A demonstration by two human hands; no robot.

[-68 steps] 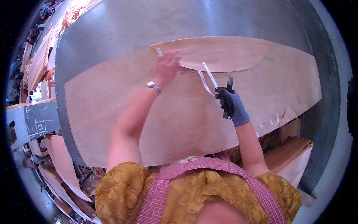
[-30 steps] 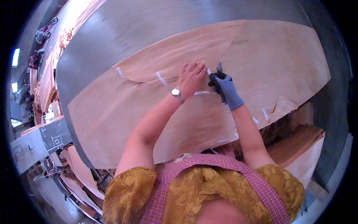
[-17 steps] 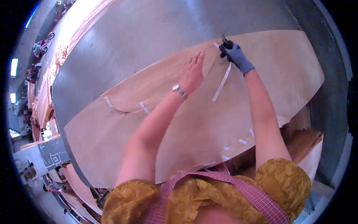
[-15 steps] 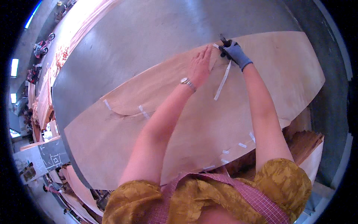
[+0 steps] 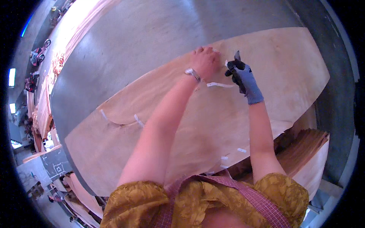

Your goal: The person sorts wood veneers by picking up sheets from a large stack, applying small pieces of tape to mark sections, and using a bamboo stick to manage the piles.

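- The fingers of the right hand (image 5: pixel 243 78) are closed around a dark knife (image 5: pixel 237 56); this hand wears a blue and black glove (image 5: pixel 250 81).
- A white strip (image 5: pixel 219 85) reaches leftward from the right hand.
- The bare left hand (image 5: pixel 206 62) is at the far edge of the thin wood sheet (image 5: pixel 216 121); blurred, so I cannot tell if its fingers pinch something.
- Short white tape pieces (image 5: pixel 139 120) are on the sheet.
- The wood sheet lies on a grey table (image 5: pixel 152 38).

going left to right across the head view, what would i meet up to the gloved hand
Grey panel with white markings → first white tape piece → second white tape piece → bare left hand → gloved right hand
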